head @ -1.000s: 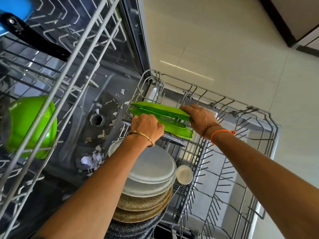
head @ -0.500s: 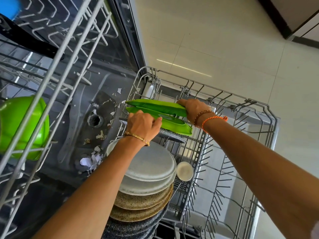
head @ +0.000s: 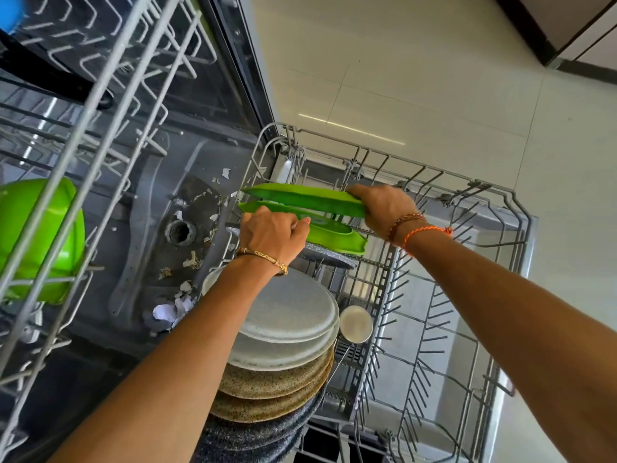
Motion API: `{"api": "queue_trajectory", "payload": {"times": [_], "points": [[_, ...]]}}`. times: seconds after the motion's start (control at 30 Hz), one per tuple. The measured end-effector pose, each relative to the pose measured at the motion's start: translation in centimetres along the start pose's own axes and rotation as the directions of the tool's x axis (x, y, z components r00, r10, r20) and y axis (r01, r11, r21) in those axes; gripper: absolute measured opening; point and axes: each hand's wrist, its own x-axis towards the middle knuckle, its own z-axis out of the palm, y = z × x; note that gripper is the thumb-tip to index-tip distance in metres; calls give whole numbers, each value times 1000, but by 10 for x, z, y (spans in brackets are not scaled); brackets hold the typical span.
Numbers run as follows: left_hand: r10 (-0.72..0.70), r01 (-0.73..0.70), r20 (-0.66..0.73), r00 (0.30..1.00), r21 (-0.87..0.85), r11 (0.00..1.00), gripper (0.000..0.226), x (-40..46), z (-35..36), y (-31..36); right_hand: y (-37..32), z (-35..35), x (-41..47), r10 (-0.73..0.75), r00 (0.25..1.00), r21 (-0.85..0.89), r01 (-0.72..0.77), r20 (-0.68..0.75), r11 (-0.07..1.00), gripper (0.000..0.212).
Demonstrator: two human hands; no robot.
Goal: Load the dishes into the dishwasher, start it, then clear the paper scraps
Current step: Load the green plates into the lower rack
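Over lower rack (head: 514, 208) | green plates (head: 300, 195) on edge | both hands gripping

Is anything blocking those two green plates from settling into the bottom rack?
Nothing visible. Both green plates already stand on edge in the rack, one in each of the hands; the other plates stand nearer.

Pale tiled floor (head: 434, 78) (glossy, streaked with light) meets a dark baseboard (head: 524, 31).

Right half of the lower rack (head: 460, 332) is wide open, just bare tines. Left side's jammed with the plate stack (head: 283, 339) and two green plates (head: 300, 198); upper rack (head: 110, 105) overhangs the paper scraps (head: 173, 309).
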Motion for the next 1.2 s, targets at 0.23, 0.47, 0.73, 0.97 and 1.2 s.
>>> {"api": "queue_trajectory", "payload": {"times": [0.23, 0.47, 0.73, 0.97, 1.2], "points": [[43, -44, 17, 999, 60, 997, 64, 1, -3, -2, 17, -20, -37, 115, 945, 343, -3, -305, 939, 45], [-37, 51, -70, 997, 199, 979, 55, 15, -3, 6, 31, -9, -57, 225, 917, 392, -83, -331, 916, 43], [39, -27, -425, 904, 35, 999, 44, -10, 18, 15, 46, 11, -93, 259, 853, 364, -87, -454, 927, 49], [93, -232, -634, 767, -140, 962, 47, -47, 25, 36, 47, 31, -164, 386, 711, 463, -96, -588, 881, 58], [501, -587, -426, 753, -92, 804, 80, -95, 35, 79, 42, 78, -268, 520, 741, 522, -268, -426, 810, 61]]}}
